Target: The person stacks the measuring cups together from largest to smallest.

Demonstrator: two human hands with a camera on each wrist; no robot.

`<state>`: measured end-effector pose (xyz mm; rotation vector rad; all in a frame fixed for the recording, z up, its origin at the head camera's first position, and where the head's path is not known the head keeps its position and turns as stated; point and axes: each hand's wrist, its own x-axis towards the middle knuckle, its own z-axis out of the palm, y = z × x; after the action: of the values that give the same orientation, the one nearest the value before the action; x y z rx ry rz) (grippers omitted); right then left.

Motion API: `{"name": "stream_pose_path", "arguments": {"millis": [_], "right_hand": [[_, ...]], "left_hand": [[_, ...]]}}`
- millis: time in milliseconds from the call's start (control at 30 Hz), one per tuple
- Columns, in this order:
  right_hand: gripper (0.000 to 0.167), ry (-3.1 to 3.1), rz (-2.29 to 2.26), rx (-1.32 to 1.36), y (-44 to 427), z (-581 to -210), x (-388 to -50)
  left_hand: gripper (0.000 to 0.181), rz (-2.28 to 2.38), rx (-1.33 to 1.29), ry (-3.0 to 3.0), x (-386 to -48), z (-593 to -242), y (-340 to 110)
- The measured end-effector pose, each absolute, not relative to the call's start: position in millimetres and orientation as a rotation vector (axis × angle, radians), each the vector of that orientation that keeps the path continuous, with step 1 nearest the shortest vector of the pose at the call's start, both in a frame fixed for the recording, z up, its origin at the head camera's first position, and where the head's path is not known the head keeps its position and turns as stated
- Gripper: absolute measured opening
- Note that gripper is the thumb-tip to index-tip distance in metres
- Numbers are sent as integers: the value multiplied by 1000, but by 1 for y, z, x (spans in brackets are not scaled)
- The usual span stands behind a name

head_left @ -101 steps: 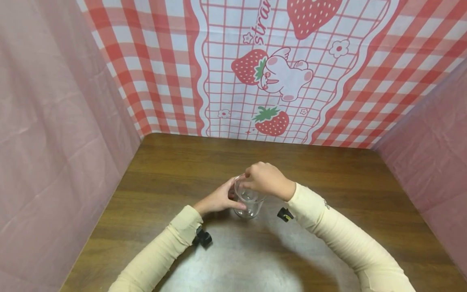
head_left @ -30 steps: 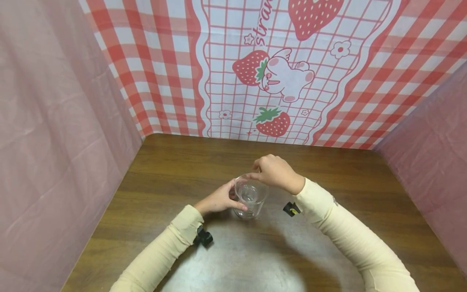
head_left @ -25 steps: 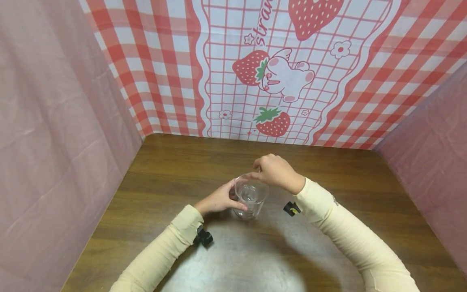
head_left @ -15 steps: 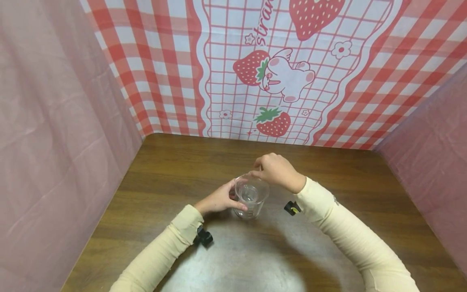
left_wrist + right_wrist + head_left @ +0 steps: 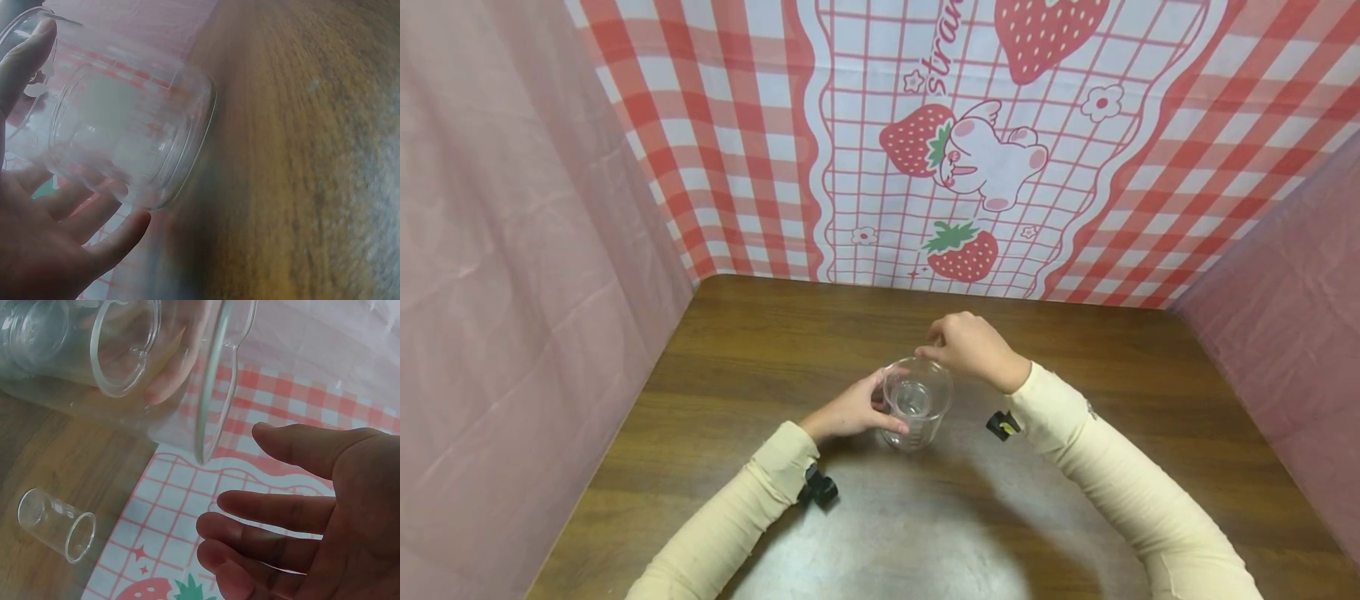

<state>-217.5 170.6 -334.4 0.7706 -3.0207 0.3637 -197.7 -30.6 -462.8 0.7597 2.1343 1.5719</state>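
Observation:
A large clear beaker [image 5: 928, 427] stands upright on the table, and a smaller clear beaker [image 5: 913, 398] sits inside it. My left hand [image 5: 848, 408] grips the large beaker from its left side, with the thumb [image 5: 31, 56] and fingers spread around the wall. My right hand [image 5: 976, 350] hovers at the far right of the rim. In the right wrist view its fingers [image 5: 269, 512] are extended, apart from the glass, and hold nothing. A third, small clear beaker [image 5: 56, 525] stands on the table beyond the large one; I cannot make it out in the head view.
The brown wooden table [image 5: 760, 350] extends around the beakers. A strawberry-patterned cloth [image 5: 880, 200] hangs at its far edge. Pink curtains [image 5: 535, 250] flank both sides. A black wrist camera [image 5: 1002, 425] hangs under the right sleeve.
My right hand has come out of the large beaker's mouth and moved up and right, to just off its rim. The left hand and the large beaker have stayed in place.

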Motion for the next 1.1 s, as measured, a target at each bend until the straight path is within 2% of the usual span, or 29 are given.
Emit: {"name": "stream_pose_path", "arguments": {"millis": [233,1100], "right_hand": [[28,-2997,375,771,173,-337,-220],[35,-3060,377,617,188,-359,-240]], "left_hand": [[83,1579,756,2128,-197,-462,-30],[87,1585,745,2119,-197,-463,-30]]}}
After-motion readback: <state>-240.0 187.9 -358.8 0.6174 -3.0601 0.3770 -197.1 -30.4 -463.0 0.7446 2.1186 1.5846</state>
